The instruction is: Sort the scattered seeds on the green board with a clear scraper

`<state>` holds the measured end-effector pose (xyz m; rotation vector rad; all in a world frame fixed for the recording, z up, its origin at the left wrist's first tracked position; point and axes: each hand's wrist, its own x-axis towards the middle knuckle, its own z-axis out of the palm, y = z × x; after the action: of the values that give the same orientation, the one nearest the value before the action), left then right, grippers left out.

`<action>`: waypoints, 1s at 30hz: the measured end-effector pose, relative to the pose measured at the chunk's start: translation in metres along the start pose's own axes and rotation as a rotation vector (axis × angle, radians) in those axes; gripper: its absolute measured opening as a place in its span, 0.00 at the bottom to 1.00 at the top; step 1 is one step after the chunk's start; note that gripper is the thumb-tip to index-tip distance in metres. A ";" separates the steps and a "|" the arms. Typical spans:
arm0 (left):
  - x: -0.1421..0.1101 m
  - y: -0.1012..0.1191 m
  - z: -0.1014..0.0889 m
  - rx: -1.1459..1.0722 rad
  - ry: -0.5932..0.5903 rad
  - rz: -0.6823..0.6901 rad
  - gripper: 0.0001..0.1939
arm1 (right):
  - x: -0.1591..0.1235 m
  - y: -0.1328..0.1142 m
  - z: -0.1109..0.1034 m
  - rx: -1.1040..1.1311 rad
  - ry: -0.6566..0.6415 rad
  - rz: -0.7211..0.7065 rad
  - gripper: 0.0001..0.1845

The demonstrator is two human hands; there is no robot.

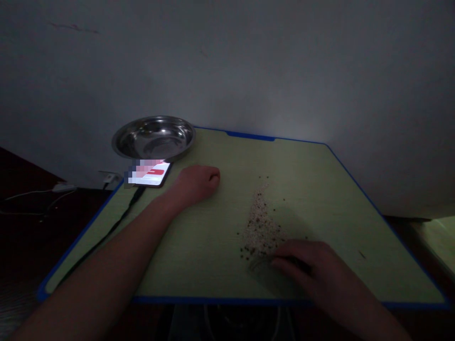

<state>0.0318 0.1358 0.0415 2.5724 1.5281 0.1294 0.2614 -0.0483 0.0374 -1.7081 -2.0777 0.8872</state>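
Observation:
A loose pile of small pale grains (261, 227) lies on the table, with several dark seeds (245, 249) mixed through it and scattered round its edges. At the near right edge of the pile is my right hand (313, 267), thumb and forefinger pinched together. Whatever may be between those fingertips is too small to make out. My left hand (199, 183) rests on the table left of the pile, curled into a fist. I see nothing sticking out of it.
A shiny metal basin (159, 137) stands at the back left, in front of the wall. Just before it lies a lit phone (152, 174) with a black cable (117, 222) running along my left forearm. Blue trim edges the pale green table (320, 189).

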 end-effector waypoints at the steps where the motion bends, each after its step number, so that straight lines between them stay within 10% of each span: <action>1: 0.000 0.000 0.000 -0.002 -0.005 -0.001 0.16 | 0.001 0.002 0.001 -0.015 0.027 0.000 0.13; 13: -0.001 0.000 0.000 -0.004 -0.004 0.010 0.17 | 0.022 0.020 -0.021 -0.221 0.219 0.065 0.15; 30: 0.000 -0.004 0.005 -0.009 0.013 0.031 0.18 | 0.034 -0.007 -0.011 -0.087 0.112 -0.042 0.12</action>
<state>0.0288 0.1374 0.0361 2.5938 1.4891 0.1569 0.2549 -0.0137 0.0455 -1.7088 -2.0981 0.6820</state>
